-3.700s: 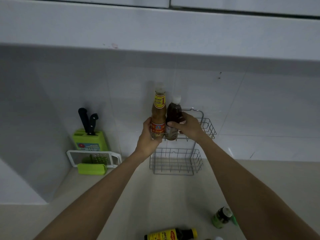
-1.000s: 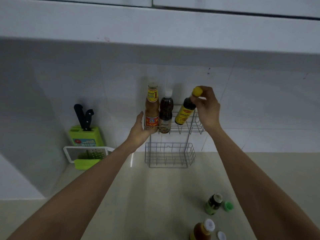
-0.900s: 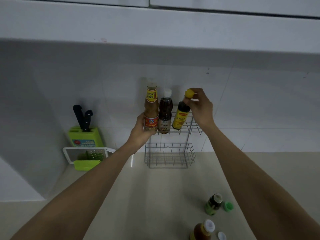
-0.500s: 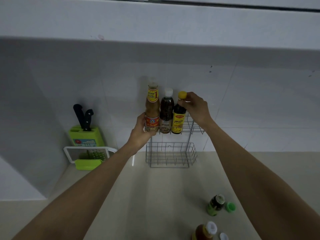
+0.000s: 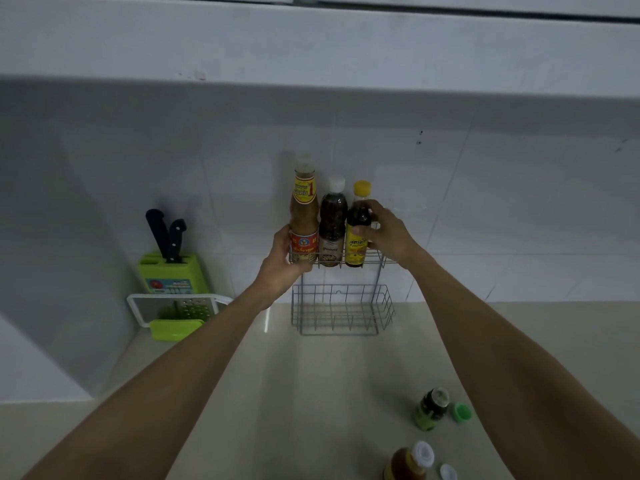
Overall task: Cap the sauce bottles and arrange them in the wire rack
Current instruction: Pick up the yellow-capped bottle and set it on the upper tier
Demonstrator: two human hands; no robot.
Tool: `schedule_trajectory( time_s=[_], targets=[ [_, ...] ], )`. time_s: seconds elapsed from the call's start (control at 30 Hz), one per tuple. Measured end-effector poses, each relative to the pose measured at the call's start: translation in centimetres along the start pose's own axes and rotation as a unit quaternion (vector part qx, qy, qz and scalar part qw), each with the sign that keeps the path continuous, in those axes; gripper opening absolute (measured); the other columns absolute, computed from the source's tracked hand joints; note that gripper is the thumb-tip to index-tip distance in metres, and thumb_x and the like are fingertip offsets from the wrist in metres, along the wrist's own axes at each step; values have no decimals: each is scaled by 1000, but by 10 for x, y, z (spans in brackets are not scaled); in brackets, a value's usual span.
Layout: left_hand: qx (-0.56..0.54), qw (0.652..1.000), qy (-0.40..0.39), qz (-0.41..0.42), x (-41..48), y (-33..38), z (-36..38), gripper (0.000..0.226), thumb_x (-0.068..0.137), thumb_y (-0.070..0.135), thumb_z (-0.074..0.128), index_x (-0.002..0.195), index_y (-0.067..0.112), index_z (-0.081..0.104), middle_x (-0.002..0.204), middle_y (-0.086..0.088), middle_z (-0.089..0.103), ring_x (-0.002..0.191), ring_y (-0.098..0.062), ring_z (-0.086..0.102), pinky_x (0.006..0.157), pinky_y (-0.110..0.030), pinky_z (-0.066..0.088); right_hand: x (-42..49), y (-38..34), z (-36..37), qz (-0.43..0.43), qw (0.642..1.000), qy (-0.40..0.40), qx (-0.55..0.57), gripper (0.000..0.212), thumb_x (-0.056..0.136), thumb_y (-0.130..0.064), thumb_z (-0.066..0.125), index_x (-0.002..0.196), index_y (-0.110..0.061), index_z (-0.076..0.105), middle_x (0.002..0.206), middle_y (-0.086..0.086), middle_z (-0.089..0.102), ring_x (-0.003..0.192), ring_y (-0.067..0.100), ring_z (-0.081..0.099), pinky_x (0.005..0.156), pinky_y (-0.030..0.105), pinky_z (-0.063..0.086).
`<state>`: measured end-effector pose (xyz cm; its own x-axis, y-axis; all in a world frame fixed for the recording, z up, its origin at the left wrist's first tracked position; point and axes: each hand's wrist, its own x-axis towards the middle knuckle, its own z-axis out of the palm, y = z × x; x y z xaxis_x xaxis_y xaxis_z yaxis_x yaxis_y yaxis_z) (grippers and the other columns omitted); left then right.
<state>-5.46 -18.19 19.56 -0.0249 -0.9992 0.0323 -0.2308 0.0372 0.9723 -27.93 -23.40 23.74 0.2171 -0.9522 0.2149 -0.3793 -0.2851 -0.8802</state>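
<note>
A two-tier wire rack (image 5: pixel 346 315) stands against the tiled wall. Three capped bottles stand upright in its upper tier: a tall orange sauce bottle (image 5: pixel 304 216), a dark bottle with a white cap (image 5: pixel 333 223), and a dark bottle with a yellow cap (image 5: pixel 358 233). My left hand (image 5: pixel 282 261) grips the upper tier's left corner at the orange bottle's base. My right hand (image 5: pixel 388 233) wraps the yellow-capped bottle's body. On the counter stand a small green-labelled bottle (image 5: pixel 431 408) with a loose green cap (image 5: pixel 460 412) beside it, and an orange bottle (image 5: pixel 408 462) beside a loose white cap (image 5: pixel 447 472).
A green knife block (image 5: pixel 169 271) with two black-handled knives stands left of the rack, with a white-framed grater (image 5: pixel 176 308) in front of it. The rack's lower tier holds nothing. White cabinets overhang the beige counter (image 5: pixel 311 393).
My right hand brought the yellow-capped bottle from tilted to upright in the upper tier, then slid from its cap down to its body. My left hand closed on the rack's left corner.
</note>
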Motion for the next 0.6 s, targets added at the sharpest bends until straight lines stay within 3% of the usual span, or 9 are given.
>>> schedule_trajectory(
  time_s=[0.23, 0.43, 0.6],
  targets=[
    [1, 1000, 7, 6, -2, -3, 2, 88, 82, 5, 70, 148, 31, 19, 132, 15, 40, 120, -6, 41, 96, -28, 36, -5, 8, 5, 21, 999, 24, -4, 45, 88, -24, 68, 128, -24, 49, 107, -26, 50, 120, 18, 50, 96, 53, 50],
    [2, 1000, 11, 1, -5, 0, 7, 89, 84, 4, 68, 150, 29, 15, 128, 15, 40, 115, -5, 41, 94, -27, 35, -5, 11, 11, 12, 999, 33, -11, 46, 87, -28, 68, 128, -26, 46, 119, -7, 57, 120, 21, 53, 96, 53, 50],
    [20, 1000, 8, -1, -6, 4, 5, 91, 83, 3, 68, 150, 31, 14, 135, 10, 40, 116, -6, 40, 93, -26, 34, -9, 10, 14, 34, 999, 33, -17, 62, 86, -25, 71, 137, -19, 37, 126, 2, 58, 114, 21, 57, 90, 33, 48]
  ],
)
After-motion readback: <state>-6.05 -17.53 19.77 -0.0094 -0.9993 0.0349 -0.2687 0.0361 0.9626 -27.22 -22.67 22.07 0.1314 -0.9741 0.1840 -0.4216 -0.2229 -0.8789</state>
